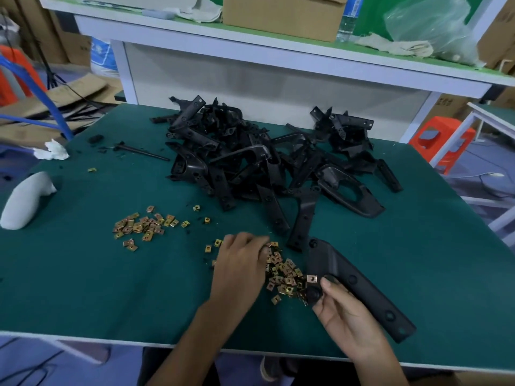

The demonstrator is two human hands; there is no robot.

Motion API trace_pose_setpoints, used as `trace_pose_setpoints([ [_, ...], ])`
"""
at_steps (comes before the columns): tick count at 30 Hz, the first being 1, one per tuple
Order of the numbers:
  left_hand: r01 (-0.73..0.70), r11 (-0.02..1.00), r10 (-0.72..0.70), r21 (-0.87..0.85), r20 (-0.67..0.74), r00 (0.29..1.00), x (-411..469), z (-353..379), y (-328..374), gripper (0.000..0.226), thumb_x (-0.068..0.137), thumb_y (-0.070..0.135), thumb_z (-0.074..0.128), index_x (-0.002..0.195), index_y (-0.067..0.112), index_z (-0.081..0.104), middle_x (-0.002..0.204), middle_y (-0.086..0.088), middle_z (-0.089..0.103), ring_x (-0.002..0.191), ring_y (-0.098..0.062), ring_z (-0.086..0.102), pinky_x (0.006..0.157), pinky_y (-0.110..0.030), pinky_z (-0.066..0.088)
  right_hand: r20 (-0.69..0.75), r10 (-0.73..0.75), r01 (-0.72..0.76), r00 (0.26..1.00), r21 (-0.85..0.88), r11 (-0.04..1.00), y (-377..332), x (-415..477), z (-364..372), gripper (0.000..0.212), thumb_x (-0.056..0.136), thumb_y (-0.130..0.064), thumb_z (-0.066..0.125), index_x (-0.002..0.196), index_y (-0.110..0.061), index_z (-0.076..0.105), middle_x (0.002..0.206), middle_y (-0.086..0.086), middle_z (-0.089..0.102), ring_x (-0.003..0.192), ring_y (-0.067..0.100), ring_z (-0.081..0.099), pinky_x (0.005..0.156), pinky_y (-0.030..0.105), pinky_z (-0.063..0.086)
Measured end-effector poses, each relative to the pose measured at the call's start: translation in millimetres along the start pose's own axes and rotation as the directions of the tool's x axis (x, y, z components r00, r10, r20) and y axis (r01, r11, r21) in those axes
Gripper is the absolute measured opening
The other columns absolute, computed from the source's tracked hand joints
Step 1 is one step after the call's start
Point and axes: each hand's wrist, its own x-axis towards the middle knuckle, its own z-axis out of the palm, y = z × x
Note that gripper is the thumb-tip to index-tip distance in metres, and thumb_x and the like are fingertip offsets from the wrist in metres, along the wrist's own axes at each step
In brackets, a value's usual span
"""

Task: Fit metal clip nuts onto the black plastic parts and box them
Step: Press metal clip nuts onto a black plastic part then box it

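Observation:
My right hand (344,319) grips a long black plastic part (359,285) near the table's front edge; one brass clip nut (312,278) sits on its left tab. My left hand (241,263) rests palm down with its fingertips curled into a heap of loose clip nuts (284,277) just left of that part. Whether its fingers pinch a nut is hidden. A second scatter of clip nuts (142,225) lies further left. A big pile of black plastic parts (264,160) fills the middle and back of the green table (97,288).
A grey rolled cloth (23,200) and a white crumpled tissue (54,150) lie at the left edge. A thin black rod (142,151) lies behind them. A white shelf (278,51) with a cardboard box (281,15) stands behind the table. An orange stool (443,140) stands at right.

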Motion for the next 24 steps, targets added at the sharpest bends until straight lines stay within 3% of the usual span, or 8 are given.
trace_pose_setpoints([
  [3,-0.012,0.975,-0.015,0.222,0.118,0.993,31,9,-7,0.034,0.102,0.038,0.051,0.127,0.023,0.066,0.12,-0.002,0.061,0.112,-0.024,0.047,0.096,-0.033,0.039,-0.016,0.004,-0.004,1.0,0.024,1.0,0,1,0,0.023,0.078,-0.008,0.068,0.099,0.001,0.068,0.097,0.018,0.067,0.085,0.022,0.072,0.073,0.029,0.062],
  [7,-0.016,0.963,-0.056,0.271,0.255,0.965,48,21,-8,0.027,0.099,0.04,0.054,0.11,0.022,0.071,0.112,-0.002,0.063,0.11,-0.025,0.051,0.095,-0.035,0.043,-0.019,0.003,-0.002,1.0,0.074,0.997,0,1,0,0.021,0.076,-0.006,0.069,0.096,0.0,0.065,0.093,0.019,0.062,0.083,0.024,0.072,0.071,0.032,0.062],
  [11,0.072,0.995,-0.083,0.069,0.187,0.979,50,13,-3,0.012,0.095,0.029,0.063,0.104,0.022,0.067,0.104,0.004,0.069,0.102,-0.02,0.054,0.09,-0.032,0.045,0.009,0.004,-0.005,1.0,0.043,0.999,0,1,1,0.03,0.083,-0.009,0.064,0.108,-0.002,0.077,0.109,0.02,0.073,0.097,0.025,0.074,0.077,0.033,0.061],
  [14,0.174,0.951,-0.121,-0.255,0.208,0.971,33,-2,12,0.003,0.095,0.03,0.064,0.098,0.03,0.064,0.09,0.017,0.068,0.089,-0.002,0.059,0.073,-0.017,0.045,0.034,0.015,-0.015,0.999,0.023,1.0,-1,3,3,0.037,0.084,-0.013,0.075,0.12,-0.005,0.074,0.121,0.02,0.07,0.108,0.026,0.071,0.085,0.034,0.06],
  [17,0.322,0.745,-0.09,-0.585,0.39,0.917,1,-4,25,0.014,0.097,0.03,0.061,0.101,0.042,0.068,0.089,0.025,0.068,0.083,0.006,0.063,0.069,-0.008,0.045,0.103,0.026,-0.027,0.994,0.014,1.0,-3,3,6,0.056,0.078,-0.026,0.087,0.128,-0.006,0.069,0.13,0.019,0.067,0.117,0.026,0.067,0.091,0.034,0.057],
  [21,0.598,0.282,-0.263,-0.75,0.54,0.8,-22,7,35,0.016,0.095,0.016,0.067,0.098,0.028,0.078,0.092,0.007,0.074,0.082,-0.006,0.07,0.07,-0.019,0.054,0.159,0.035,-0.033,0.987,-0.013,0.999,-4,1,7,0.053,0.084,-0.029,0.082,0.129,-0.005,0.068,0.134,0.019,0.065,0.123,0.026,0.064,0.095,0.034,0.054],
  [22,0.611,0.212,-0.284,-0.763,0.55,0.786,-21,8,36,0.013,0.095,0.015,0.066,0.097,0.022,0.077,0.091,0.0,0.074,0.081,-0.01,0.069,0.07,-0.02,0.055,0.148,0.045,-0.046,0.988,0.005,0.999,-3,1,7,0.055,0.081,-0.029,0.085,0.127,-0.004,0.069,0.133,0.02,0.065,0.121,0.026,0.065,0.094,0.034,0.055],
  [24,0.6,0.178,-0.278,-0.78,0.545,0.791,-17,8,36,0.009,0.098,0.016,0.062,0.1,0.014,0.071,0.084,-0.003,0.071,0.076,-0.012,0.067,0.07,-0.022,0.055,0.112,0.056,-0.061,0.992,0.045,0.997,-3,1,6,0.061,0.071,-0.029,0.092,0.123,-0.003,0.072,0.129,0.021,0.067,0.117,0.027,0.068,0.09,0.035,0.058],
])
